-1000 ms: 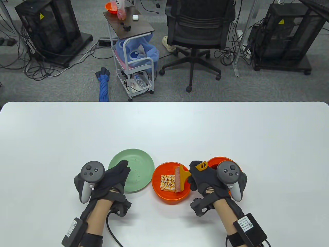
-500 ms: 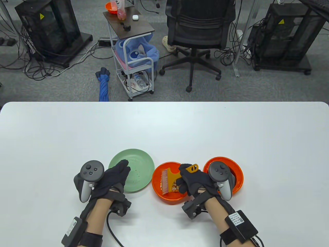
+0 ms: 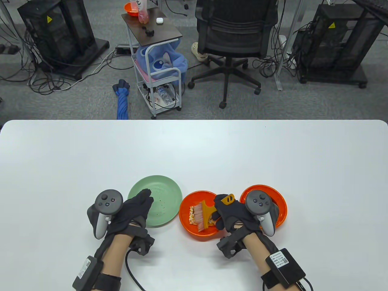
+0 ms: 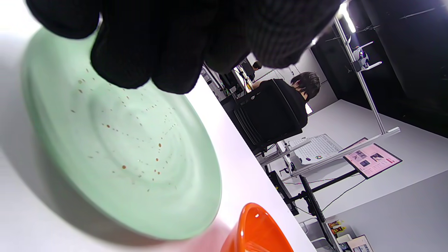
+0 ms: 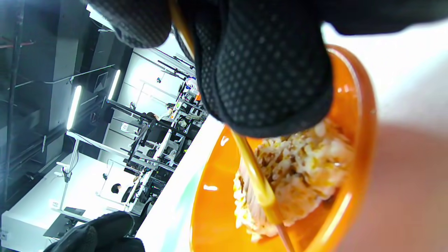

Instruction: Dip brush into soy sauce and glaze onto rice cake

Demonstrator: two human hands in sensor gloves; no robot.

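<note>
Two gloved hands reach in from the near edge of the counter [image 3: 212, 151], each with a grey tracker strapped to its back and a black sensor box banded to the bare forearm. The left hand [image 3: 130, 212] lies palm down, its fingers [image 4: 140, 52] held together and extended forward and to the right, fingertips over the rim of the green plate [image 3: 163, 197]. The right hand [image 3: 232, 212] angles leftward, its fingers [image 5: 266, 70] curled around the yellow handle of the brush [image 3: 209, 212], thumb and forefinger pinching the grip. Both wrists sit low over the counter, forearms roughly parallel and well apart.
</note>
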